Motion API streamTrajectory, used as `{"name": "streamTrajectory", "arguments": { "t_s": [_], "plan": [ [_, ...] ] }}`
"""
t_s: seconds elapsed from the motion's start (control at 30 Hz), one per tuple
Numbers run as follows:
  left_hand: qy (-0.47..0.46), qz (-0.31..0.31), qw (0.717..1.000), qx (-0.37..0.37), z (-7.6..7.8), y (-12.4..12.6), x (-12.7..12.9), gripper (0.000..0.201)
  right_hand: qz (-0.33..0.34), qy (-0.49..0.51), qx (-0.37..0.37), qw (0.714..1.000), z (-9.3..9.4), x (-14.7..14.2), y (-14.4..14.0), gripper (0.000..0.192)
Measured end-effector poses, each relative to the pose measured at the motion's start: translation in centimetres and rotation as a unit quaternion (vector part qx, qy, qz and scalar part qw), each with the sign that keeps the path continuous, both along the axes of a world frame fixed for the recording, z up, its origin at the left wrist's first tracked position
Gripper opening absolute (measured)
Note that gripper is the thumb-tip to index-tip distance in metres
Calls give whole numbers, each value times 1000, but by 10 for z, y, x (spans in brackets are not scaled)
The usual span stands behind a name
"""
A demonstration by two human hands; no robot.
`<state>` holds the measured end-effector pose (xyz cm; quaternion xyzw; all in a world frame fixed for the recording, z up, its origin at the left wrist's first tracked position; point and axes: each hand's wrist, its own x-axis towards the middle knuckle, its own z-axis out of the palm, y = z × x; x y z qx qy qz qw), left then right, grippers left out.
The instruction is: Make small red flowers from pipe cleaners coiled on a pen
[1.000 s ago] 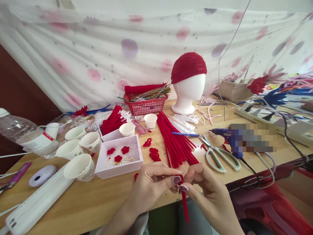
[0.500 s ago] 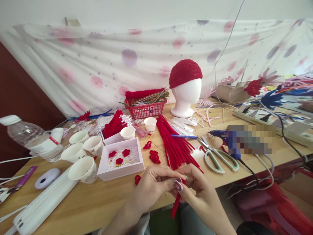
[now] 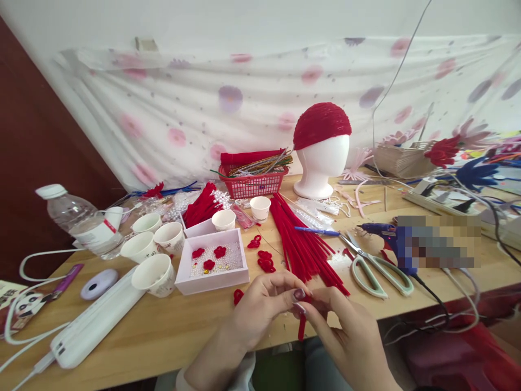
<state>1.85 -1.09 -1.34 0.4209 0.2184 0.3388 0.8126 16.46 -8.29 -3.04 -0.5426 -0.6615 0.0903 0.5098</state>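
I had a red pipe cleaner (image 3: 302, 324) pinched between both hands at 6 o'clock, just past the tabletop (image 3: 171, 326) edge. My left hand (image 3: 262, 307) had thumb & forefinger pressed together on its top end; my right hand (image 3: 350, 339) met it there, fingertips closed on the same bit, so both grips were tight on the stem w/ no gap showing.

What changed: a sec ago a long tail of the stem hung down below my fingers, half a sec ago it was shorter and slanted, and now only a short stub showed under the pinch. My read is that most of the length had been rolled or folded up into the fingers, i.e. the curl was prob. well along, though the coil itself was hidden by my fingertips.

Around it: the bundle of red stems (image 3: 303, 247) lay at 12 o'clock from my hands, touching nothing I held. Finished red knots (image 3: 265, 260) sat near 11, beside the pink tray (image 3: 214, 260) w/ beads. Scissors (image 3: 376, 266) lay at 2 o'clock, well apart.
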Motion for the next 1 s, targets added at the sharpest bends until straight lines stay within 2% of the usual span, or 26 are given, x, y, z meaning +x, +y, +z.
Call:
{"name": "streamTrajectory", "arguments": {
  "t_s": [0.07,0.13,0.23,0.3,0.37,0.43,0.53,0.7,0.77,0.9,1.0],
  "plan": [
    [-6,-11,1000,3,0,0,0,31,29,20,-26,999,-1,2,0,20],
    [-19,-30,999,-1,-1,0,0,32,93,101,-86,987,-2,1,1,27],
    [-35,-35,999,-11,-2,0,-1,33,182,292,-158,926,-6,-8,1,34],
    [-30,-21,999,-6,-2,0,-2,36,202,393,-167,881,-9,-16,1,36],
    [-10,-8,1000,16,1,-1,-3,38,194,451,-163,856,-13,-22,2,38],
    [16,2,999,38,5,-1,-5,38,169,469,-152,853,-17,-25,4,37],
    [46,4,998,48,13,-3,-7,39,150,458,-131,866,-21,-24,7,35],
    [70,-20,995,71,17,-4,-11,45,147,407,-134,891,-10,-19,7,39],
    [73,-35,993,85,14,-4,-12,47,154,419,-159,881,-5,-19,5,40],
    [86,-73,988,103,8,-3,-14,47,196,481,-188,834,-6,-22,2,40],
    [87,-60,986,132,8,-4,-13,44,193,503,-173,824,-10,-23,3,40]
  ]
}}
